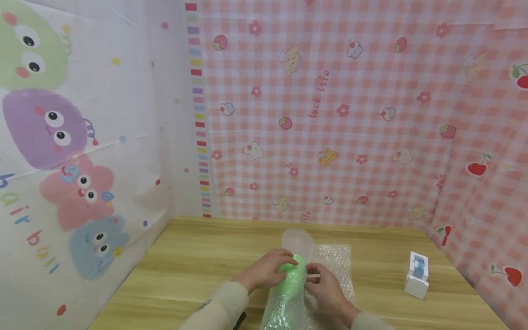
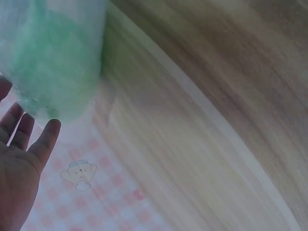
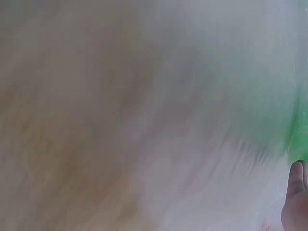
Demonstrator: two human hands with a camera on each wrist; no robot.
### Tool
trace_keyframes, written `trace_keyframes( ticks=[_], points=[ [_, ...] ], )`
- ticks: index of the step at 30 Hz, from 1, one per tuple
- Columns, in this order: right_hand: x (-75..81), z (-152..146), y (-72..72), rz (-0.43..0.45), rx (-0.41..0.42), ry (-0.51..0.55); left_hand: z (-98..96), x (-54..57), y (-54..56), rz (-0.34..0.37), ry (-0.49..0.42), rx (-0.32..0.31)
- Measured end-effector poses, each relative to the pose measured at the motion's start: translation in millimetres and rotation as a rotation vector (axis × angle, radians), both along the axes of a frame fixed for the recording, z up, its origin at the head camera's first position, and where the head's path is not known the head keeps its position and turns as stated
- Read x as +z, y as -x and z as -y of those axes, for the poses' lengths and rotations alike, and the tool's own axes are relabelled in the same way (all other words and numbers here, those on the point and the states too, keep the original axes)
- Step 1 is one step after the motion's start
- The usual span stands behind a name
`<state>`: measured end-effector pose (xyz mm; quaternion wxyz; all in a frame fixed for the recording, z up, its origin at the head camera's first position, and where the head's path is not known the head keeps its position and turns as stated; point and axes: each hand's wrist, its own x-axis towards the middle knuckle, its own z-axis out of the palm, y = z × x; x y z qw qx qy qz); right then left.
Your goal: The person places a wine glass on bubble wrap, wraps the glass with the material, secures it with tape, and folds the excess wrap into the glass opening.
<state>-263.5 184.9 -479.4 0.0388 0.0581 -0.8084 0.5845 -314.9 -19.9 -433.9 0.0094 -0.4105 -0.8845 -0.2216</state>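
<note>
A green, bottle-like object is rolled in clear bubble wrap and lies lengthwise on the table, a pale translucent round end pointing away from me. My left hand rests over its upper left side; in the left wrist view the fingers reach out straight against the wrapped end. Beside the roll's right side, my right hand pinches an edge of the wrap between thumb and fingers. The right wrist view is mostly filled by blurred wrap, with fingertips near the green at its right edge.
A flat part of the bubble wrap spreads on the wood-grain table right of the roll. Farther right stands a small white box-like holder with a blue piece in it. A dark item shows under the left sleeve. Patterned cloth walls enclose the table.
</note>
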Motion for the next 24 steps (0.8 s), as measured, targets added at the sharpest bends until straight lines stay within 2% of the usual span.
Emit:
trace_keyframes(
  ticks=[9, 16, 21, 24],
  points=[
    [0.2, 3.0, 2.1, 0.056, -0.028, -0.015, 3.9, 3.8, -1.2, -0.003, -0.037, -0.02],
    [-0.8, 0.3, 3.9, 0.066, -0.036, -0.026, 2.8, 4.2, -5.1, 0.064, -0.061, 0.023],
    [-4.3, -2.0, 3.6, 0.062, -0.051, -0.026, 2.4, 1.0, -5.3, 0.027, -0.046, -0.002],
    [-7.0, -3.6, 4.4, 0.053, -0.061, -0.025, 1.4, 0.5, -4.8, 0.042, -0.04, 0.0]
  ],
)
